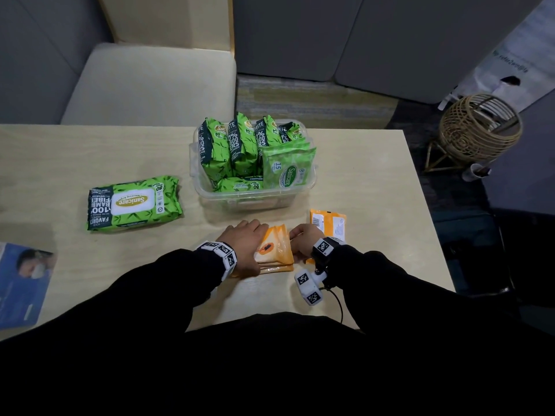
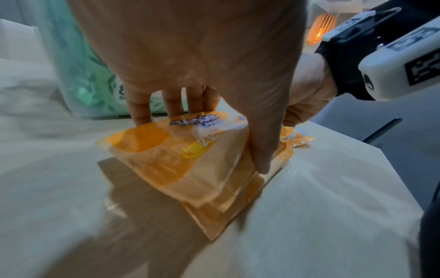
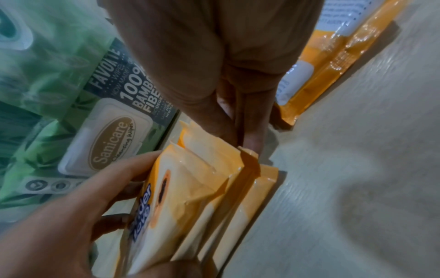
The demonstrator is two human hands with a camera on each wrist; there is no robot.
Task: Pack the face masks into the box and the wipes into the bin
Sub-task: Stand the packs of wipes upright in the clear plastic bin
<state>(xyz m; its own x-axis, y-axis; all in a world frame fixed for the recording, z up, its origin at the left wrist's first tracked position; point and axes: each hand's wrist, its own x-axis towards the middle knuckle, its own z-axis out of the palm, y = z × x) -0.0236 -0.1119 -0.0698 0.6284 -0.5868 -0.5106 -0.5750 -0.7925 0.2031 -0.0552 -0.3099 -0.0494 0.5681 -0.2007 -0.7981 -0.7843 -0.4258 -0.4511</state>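
Observation:
A stack of orange wipe packs [image 1: 274, 250] lies on the table near its front edge. My left hand [image 1: 249, 235] grips the stack from above, fingers over its far side and thumb on its near side [image 2: 262, 161]. My right hand [image 1: 301, 238] pinches the stack's right end seam with its fingertips [image 3: 247, 146]. In the right wrist view the stack [image 3: 190, 197] shows three packs, with my left hand [image 3: 83, 206] curled round the top one. Behind my right hand lies another orange pack [image 1: 329, 222]. The clear bin [image 1: 255, 195] holds several green wipe packs.
A large green Sanicare pack [image 1: 135, 202] lies on the table left of the bin. A blue face mask box [image 1: 21, 283] sits at the table's left edge. A wicker stand [image 1: 477, 130] is on the floor beyond the right table edge.

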